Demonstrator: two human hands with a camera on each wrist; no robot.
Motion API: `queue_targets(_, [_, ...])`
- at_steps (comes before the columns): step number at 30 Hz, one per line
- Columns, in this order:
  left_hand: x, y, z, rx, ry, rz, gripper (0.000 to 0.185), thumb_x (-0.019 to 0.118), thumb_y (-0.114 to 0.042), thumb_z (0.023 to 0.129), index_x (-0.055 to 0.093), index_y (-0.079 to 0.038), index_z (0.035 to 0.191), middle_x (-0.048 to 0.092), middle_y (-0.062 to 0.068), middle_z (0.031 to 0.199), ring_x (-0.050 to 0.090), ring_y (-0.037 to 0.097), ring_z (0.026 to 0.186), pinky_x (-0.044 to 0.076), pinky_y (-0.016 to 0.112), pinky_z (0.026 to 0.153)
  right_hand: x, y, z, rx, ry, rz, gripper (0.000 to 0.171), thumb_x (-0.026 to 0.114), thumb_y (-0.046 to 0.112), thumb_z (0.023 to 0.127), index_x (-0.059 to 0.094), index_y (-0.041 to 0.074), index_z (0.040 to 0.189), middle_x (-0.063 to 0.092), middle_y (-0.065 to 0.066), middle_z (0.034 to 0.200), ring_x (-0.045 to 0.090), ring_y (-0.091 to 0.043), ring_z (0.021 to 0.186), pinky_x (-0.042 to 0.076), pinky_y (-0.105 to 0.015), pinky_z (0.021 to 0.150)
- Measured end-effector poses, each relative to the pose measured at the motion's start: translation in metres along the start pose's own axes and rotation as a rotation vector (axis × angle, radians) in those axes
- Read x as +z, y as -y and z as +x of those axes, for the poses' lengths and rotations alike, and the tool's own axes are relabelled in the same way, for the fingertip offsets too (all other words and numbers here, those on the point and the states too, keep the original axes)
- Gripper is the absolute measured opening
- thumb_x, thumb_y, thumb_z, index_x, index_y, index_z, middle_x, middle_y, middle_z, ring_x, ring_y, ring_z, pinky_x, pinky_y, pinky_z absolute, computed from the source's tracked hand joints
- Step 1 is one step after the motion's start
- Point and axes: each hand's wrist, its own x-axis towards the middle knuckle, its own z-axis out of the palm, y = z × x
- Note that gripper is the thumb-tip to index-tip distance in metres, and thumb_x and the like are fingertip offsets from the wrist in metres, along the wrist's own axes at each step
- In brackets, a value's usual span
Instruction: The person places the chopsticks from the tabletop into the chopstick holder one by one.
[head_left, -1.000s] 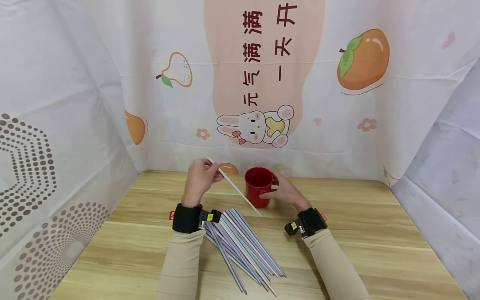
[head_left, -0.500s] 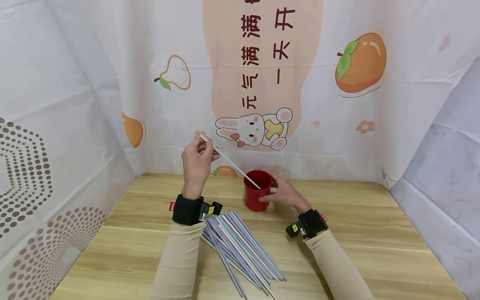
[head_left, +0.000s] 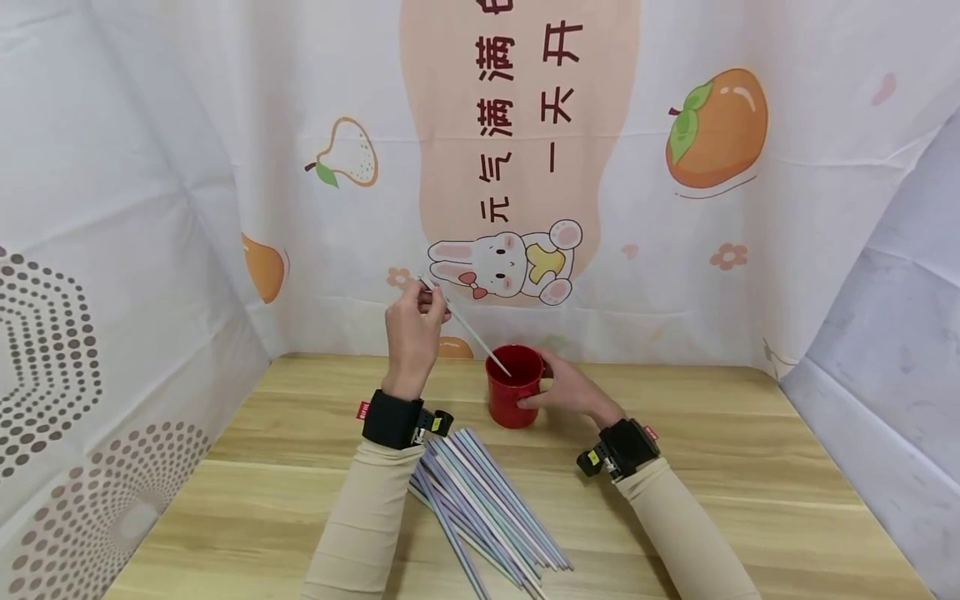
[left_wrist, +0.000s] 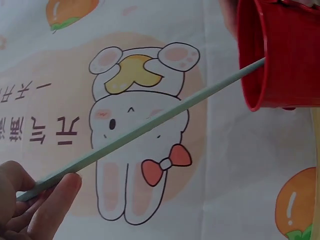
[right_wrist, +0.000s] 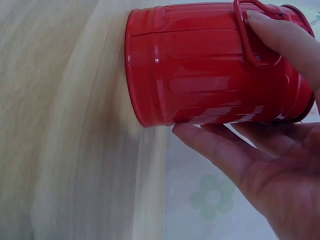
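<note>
My left hand (head_left: 414, 337) pinches a thin pale green stick (left_wrist: 130, 131) between thumb and fingers near its upper end. The stick slants down to the right. Its lower tip is inside the mouth of a small red ribbed metal bucket (head_left: 504, 400), and the left wrist view shows it crossing the rim. My right hand (head_left: 570, 387) holds the bucket upright on the table from its right side. In the right wrist view, the thumb lies at the wire handle (right_wrist: 245, 35) and the fingers (right_wrist: 215, 145) touch the opposite side. The bucket's inside is mostly hidden.
A loose pile of purple, green and whitish sticks (head_left: 487, 508) lies on the wooden table (head_left: 720, 483) in front of the bucket, between the forearms. A printed cloth (head_left: 645, 283) hangs behind the table's back edge, with more cloth at both sides.
My left hand has risen, then shifted right with the stick. The stick's lower tip went from in front of the bucket to inside its mouth. My right hand stays on the bucket.
</note>
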Motion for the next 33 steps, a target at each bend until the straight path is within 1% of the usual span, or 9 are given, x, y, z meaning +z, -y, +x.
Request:
queue_targets(3, [0.004,0.004,-0.004,0.015,-0.013,0.034,0.022,0.056,-0.013,0.105,0.069,0.004,0.099,0.076,0.019,0.086,0.076,0.027,0.072,0.062,0.038,0.069,0.0,-0.001,0.001,-0.01,0.003,-0.014,0.086,0.09,0.019,0.079,0.044,0.017,0.152,0.057,-0.008,0.148,0.054,-0.033,0.133,0.05,-0.057,0.109])
queue_targets(6, [0.008,0.008,-0.008,0.031,-0.028,0.062,0.022,0.056,-0.014,0.105,0.069,0.003,0.099,0.076,0.017,0.084,0.076,0.026,0.072,0.06,0.039,0.068,0.0,-0.003,0.002,-0.011,0.005,-0.016,0.086,0.09,0.02,0.079,0.045,0.018,0.152,0.058,-0.007,0.147,0.055,-0.032,0.132,0.051,-0.056,0.108])
queue_targets(11, [0.014,0.015,-0.016,0.046,-0.01,0.071,0.022,0.056,-0.013,0.105,0.069,0.003,0.1,0.076,0.016,0.083,0.075,0.026,0.074,0.059,0.04,0.068,-0.002,-0.004,0.004,-0.004,0.017,-0.021,0.087,0.091,0.02,0.078,0.045,0.016,0.152,0.059,-0.007,0.145,0.057,-0.032,0.13,0.052,-0.053,0.107])
queue_targets(15, [0.017,0.018,-0.02,0.042,-0.004,0.068,0.021,0.057,-0.012,0.104,0.069,0.005,0.1,0.076,0.016,0.082,0.075,0.028,0.075,0.06,0.041,0.07,-0.005,-0.001,0.008,0.015,0.058,-0.067,0.089,0.092,0.021,0.076,0.045,0.013,0.15,0.061,-0.008,0.143,0.058,-0.03,0.128,0.054,-0.049,0.105])
queue_targets(18, [0.018,0.017,-0.021,0.046,-0.002,0.064,0.021,0.057,-0.011,0.104,0.07,0.006,0.101,0.076,0.017,0.082,0.074,0.028,0.075,0.06,0.041,0.069,-0.008,0.002,0.012,0.034,0.106,-0.113,0.09,0.093,0.02,0.074,0.045,0.011,0.149,0.062,-0.008,0.142,0.058,-0.029,0.127,0.055,-0.047,0.105])
queue_targets(23, [0.021,0.015,-0.024,0.075,0.029,0.083,0.018,0.058,-0.009,0.103,0.069,0.004,0.099,0.075,0.016,0.083,0.074,0.027,0.076,0.061,0.04,0.069,-0.014,0.01,0.013,0.038,0.151,-0.153,0.088,0.093,0.017,0.072,0.046,0.008,0.146,0.063,-0.009,0.14,0.058,-0.03,0.127,0.054,-0.048,0.106])
queue_targets(29, [0.03,0.016,-0.029,0.102,0.079,0.105,0.015,0.059,-0.008,0.102,0.069,0.003,0.097,0.075,0.017,0.084,0.074,0.027,0.075,0.063,0.04,0.07,-0.018,0.01,0.012,0.03,0.17,-0.174,0.087,0.093,0.017,0.073,0.046,0.006,0.145,0.063,-0.01,0.139,0.058,-0.029,0.127,0.055,-0.047,0.106])
queue_targets(31, [0.033,0.018,-0.03,0.114,0.099,0.117,0.015,0.06,-0.007,0.102,0.07,0.003,0.096,0.075,0.017,0.084,0.074,0.026,0.075,0.063,0.038,0.069,-0.018,0.009,0.013,0.028,0.172,-0.177,0.087,0.093,0.017,0.073,0.046,0.006,0.145,0.063,-0.01,0.139,0.059,-0.029,0.126,0.055,-0.046,0.105])
queue_targets(33, [0.037,0.02,-0.032,0.113,0.124,0.122,0.015,0.061,-0.007,0.101,0.07,0.003,0.096,0.076,0.016,0.083,0.074,0.024,0.073,0.063,0.036,0.068,-0.018,0.009,0.013,0.021,0.172,-0.175,0.087,0.093,0.017,0.072,0.047,0.006,0.145,0.063,-0.01,0.139,0.059,-0.029,0.125,0.055,-0.046,0.105])
